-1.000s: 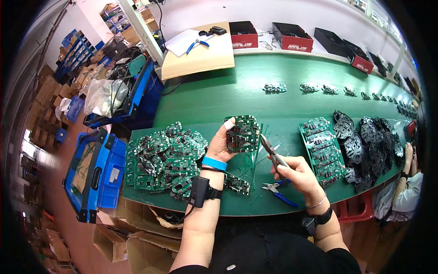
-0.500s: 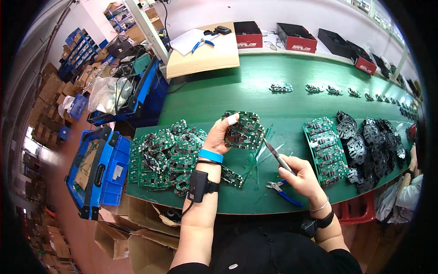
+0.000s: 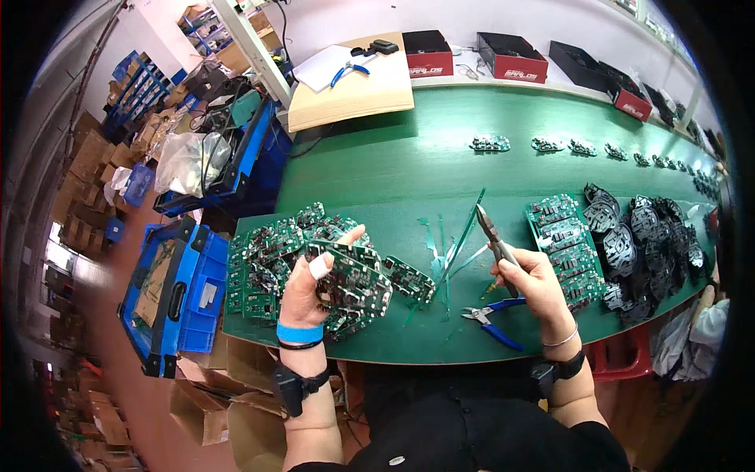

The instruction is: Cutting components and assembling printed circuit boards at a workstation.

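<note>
My left hand (image 3: pixel 302 296), a white wrap on its thumb, grips a green circuit board (image 3: pixel 355 285) in front of a heap of similar boards (image 3: pixel 255 259). In my right hand (image 3: pixel 536 285) is a pair of pliers (image 3: pixel 494 239), jaws pointing up and away. A thin green strip (image 3: pixel 465 237) slants down from beside the jaws; whether they pinch it I cannot tell. Below the pliers, blue-handled cutters (image 3: pixel 497 327) lie on the green table (image 3: pixel 377 169). Several thin green and pale scraps (image 3: pixel 442 259) are scattered between my hands.
On the right stand a panel of joined boards (image 3: pixel 568 256) and a pile of black plastic shells (image 3: pixel 649 244). Single boards (image 3: pixel 490 143) form a row farther back. Red-and-black boxes (image 3: pixel 513 63) line the back edge. A blue crate (image 3: pixel 203 291) is at the left.
My left hand has moved left and nearer with the board, which is now tilted over the heap. My right hand has shifted right, and a long green strip now shows by the pliers.
</note>
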Demonstrator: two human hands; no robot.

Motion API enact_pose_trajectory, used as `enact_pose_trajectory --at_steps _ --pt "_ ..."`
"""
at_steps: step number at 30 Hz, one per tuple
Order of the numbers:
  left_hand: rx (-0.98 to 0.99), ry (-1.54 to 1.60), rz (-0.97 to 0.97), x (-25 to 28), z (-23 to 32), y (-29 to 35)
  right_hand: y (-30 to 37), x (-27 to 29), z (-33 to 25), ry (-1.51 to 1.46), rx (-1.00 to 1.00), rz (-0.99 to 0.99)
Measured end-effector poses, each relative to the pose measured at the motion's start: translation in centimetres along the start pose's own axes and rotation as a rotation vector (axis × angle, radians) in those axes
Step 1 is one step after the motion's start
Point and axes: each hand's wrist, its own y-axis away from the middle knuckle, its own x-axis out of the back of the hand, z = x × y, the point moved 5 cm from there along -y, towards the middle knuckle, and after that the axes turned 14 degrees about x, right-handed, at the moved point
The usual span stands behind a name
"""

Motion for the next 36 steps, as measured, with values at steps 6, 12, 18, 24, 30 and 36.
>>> enact_pose_trajectory --at_steps 6,12,18,24,30,36 --pt "0.027 0.112 0.106 -1.6 -3.3 0.7 -0.2 -0.2 -1.3 -0.155 0.008 0.004" --pt "-0.022 0.248 0.21 -1.0 -6.1 -0.7 1.4 -2.7 -0.8 0.027 -0.018 -0.08" --pt "-0.067 0.321 0.223 -1.3 -6.7 -1.1 3.1 -4.2 -0.1 0.138 0.016 -0.167" --pt "0.1 0.622 0.003 -1.3 -8.1 -1.6 3.8 -6.2 0.9 -0.693 -0.291 -0.268" --pt "-0.051 0.669 0.131 -0.2 -4.9 0.8 4.6 -7.5 2.3 -0.848 -0.712 -0.213" --pt "-0.096 0.552 0.116 0.0 -3.4 2.2 8.8 -9.1 2.8 -0.803 -1.078 -0.369"
